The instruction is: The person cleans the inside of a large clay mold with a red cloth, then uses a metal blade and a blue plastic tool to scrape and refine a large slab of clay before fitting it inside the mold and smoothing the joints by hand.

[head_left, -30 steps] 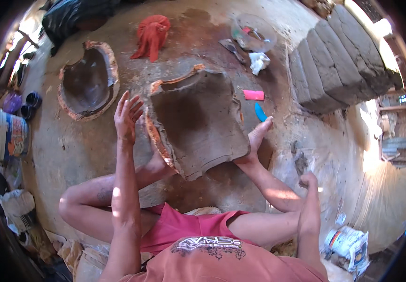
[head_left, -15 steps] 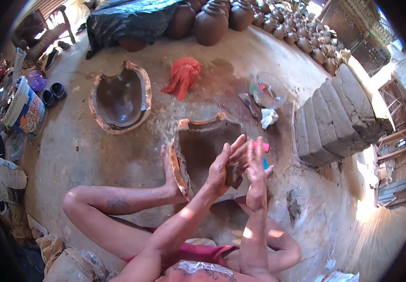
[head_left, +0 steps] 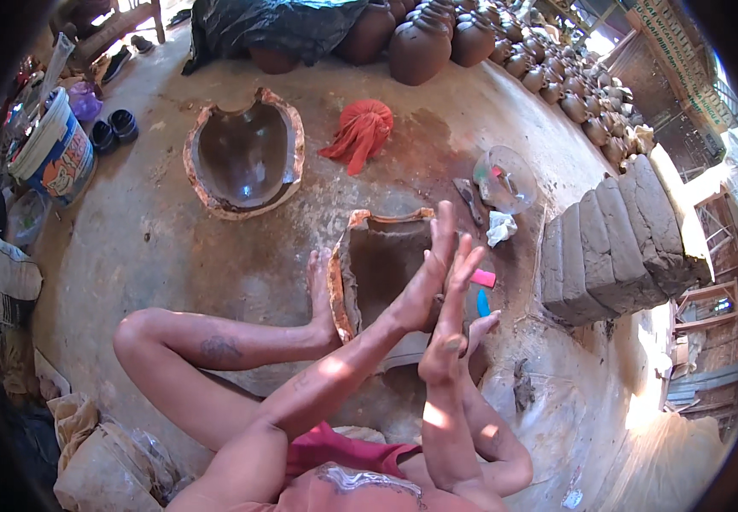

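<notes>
Currently both hands are empty, palms pressed together, left hand point(head_left: 420, 286) and right hand point(head_left: 454, 328) above the brown wet-clay slab mould point(head_left: 382, 273), which is braced between both feet. Likely heavy, soft, easily dented: grasp the thick rim.

Near part of clay mould point(head_left: 377, 264) hidden behind raised left hand point(head_left: 424, 277) and right hand point(head_left: 454, 320). Contents of clear bowl point(head_left: 505, 179) too small to tell. Pot row point(head_left: 557, 81) fades into rim blur. Bucket point(head_left: 53, 154) partly cut off.
</notes>
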Tool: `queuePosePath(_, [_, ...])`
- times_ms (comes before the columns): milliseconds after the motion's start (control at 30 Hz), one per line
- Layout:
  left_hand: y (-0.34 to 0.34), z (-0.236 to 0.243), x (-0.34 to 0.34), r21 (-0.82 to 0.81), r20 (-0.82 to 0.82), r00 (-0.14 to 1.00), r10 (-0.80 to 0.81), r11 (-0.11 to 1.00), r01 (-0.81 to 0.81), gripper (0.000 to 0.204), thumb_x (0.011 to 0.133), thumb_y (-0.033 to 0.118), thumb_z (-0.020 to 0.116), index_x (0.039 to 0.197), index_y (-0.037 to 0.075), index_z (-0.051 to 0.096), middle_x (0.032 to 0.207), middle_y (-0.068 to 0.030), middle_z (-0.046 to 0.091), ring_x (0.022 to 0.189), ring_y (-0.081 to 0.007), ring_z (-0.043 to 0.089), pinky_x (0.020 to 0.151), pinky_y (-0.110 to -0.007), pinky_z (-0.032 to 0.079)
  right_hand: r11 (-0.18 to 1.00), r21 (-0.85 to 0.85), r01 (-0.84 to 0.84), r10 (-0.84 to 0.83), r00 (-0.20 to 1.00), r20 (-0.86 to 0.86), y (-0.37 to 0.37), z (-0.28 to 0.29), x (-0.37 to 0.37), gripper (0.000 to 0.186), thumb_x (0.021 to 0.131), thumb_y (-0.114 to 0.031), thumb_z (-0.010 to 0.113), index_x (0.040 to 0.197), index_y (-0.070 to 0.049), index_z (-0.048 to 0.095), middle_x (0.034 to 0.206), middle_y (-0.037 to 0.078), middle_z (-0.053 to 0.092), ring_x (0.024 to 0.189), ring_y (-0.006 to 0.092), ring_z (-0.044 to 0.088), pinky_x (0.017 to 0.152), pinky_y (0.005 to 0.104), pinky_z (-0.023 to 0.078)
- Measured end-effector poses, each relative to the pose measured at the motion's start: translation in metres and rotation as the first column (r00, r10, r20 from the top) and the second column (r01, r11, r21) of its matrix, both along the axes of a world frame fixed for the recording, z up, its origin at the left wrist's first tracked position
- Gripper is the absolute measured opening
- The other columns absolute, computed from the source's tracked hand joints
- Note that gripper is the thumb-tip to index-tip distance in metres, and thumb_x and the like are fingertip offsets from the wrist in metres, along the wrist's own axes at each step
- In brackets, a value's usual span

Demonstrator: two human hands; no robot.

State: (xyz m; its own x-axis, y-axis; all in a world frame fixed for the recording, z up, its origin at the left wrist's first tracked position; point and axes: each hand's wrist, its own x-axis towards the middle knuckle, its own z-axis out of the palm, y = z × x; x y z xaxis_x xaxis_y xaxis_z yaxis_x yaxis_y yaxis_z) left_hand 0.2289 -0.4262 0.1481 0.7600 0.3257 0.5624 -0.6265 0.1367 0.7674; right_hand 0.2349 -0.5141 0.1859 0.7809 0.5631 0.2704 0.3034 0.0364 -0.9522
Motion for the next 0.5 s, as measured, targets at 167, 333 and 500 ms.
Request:
queuePosePath(167, [-0.018,0.011,-0.01,-0.078,-0.005,0.98,-0.197,0.978,0.196,0.101,0.101,0.079,0.019,0.167,0.009,-0.012,0.175,-0.0141,-0.017,0.159,-0.0363,-0.017,0.125,-0.055,-0.013,0.997,0.07,-0.016,0.014,0.999,0.033,-0.008,0.001,0.004,0.107,0.095,-0.087,0.014,0.169,-0.011,-0.005,0.177,0.011,0.0,0.162,0.0308,0.003,0.13,0.0489,0.003])
queuePosePath(333, [-0.019,0.007,-0.026,-0.066,-0.067,0.988,-0.142,0.988,0.138,0.108,0.094,0.087,0.025,0.169,0.015,-0.003,0.176,-0.0108,-0.016,0.159,-0.0399,-0.02,0.121,-0.065,-0.011,0.995,0.075,0.061,-0.054,0.994,-0.09,-0.007,-0.01,0.024,0.113,0.082,-0.099,0.02,0.169,-0.031,-0.004,0.178,-0.001,0.001,0.161,0.0387,0.006,0.119,0.0744,0.01])
queuePosePath(500, [-0.007,0.013,-0.016,0.114,-0.019,0.992,0.122,0.986,-0.119,0.102,0.099,0.082,0.019,0.169,0.011,0.001,0.177,-0.01,-0.012,0.16,-0.0319,-0.019,0.125,-0.055,-0.013,0.958,0.208,-0.198,0.199,0.98,0.014,0.013,0.002,-0.004,0.114,0.086,-0.095,0.031,0.17,-0.027,-0.002,0.178,-0.002,0.002,0.161,0.0386,0.008,0.12,0.0736,0.014])
